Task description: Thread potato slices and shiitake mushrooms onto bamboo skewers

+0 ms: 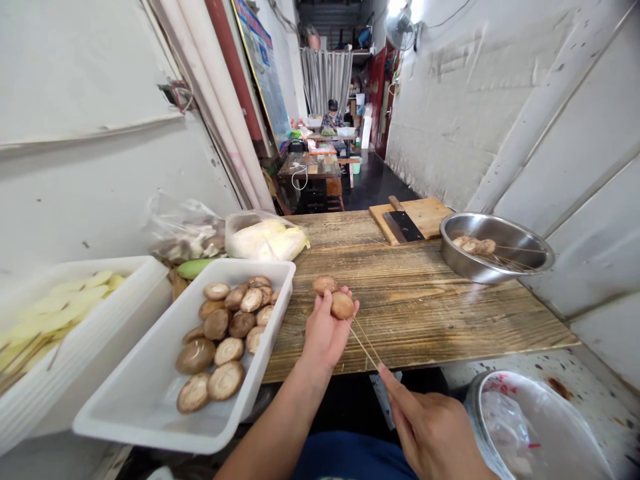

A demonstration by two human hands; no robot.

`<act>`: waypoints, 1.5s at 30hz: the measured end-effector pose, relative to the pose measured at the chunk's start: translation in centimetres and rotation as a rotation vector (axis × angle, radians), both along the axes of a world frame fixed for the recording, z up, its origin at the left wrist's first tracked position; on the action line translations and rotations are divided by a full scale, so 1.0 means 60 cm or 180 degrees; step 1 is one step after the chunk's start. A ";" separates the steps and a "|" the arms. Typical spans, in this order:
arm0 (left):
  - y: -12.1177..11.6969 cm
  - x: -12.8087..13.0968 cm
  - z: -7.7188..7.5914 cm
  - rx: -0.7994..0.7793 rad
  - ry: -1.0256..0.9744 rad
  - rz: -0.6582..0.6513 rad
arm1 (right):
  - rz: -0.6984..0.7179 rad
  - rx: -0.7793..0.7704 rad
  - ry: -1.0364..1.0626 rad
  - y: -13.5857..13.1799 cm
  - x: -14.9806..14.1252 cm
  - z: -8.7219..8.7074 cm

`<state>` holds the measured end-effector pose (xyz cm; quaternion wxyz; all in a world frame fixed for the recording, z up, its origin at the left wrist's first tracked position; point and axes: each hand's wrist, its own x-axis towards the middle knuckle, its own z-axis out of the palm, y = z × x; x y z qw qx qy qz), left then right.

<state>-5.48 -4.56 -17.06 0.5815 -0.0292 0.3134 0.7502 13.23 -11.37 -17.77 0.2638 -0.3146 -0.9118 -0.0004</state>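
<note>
My left hand (324, 333) is closed around a brown mushroom (343, 306), cap facing up, above the front of the wooden table. A second mushroom (325, 285) sits just beyond it, at my left fingertips. Two thin bamboo skewers (364, 343) run from the nearer mushroom to my right hand (430, 420), which pinches their lower ends. Where the skewer tips end is hidden by the mushroom. To the left, a white plastic tub (145, 393) holds several loose mushrooms, some cap up and some gills up.
A steel bowl (467, 267) with skewered mushrooms stands at the right. Behind, a cleaver (403, 227) lies on a cutting board (435, 215). Bagged food (267, 238) and a tub of skewered pale slices (143, 273) are left. A bin (475, 393) is lower right; a person (332, 119) sits far back.
</note>
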 end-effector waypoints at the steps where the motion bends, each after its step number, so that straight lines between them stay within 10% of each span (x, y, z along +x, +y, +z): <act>1: 0.000 0.001 0.000 -0.0026 -0.0010 0.0002 | -0.0017 0.0116 0.0017 0.000 -0.002 0.001; 45: -0.013 0.046 0.008 0.0227 -0.0054 0.0016 | -0.0647 0.1110 -0.0611 -0.014 -0.042 -0.003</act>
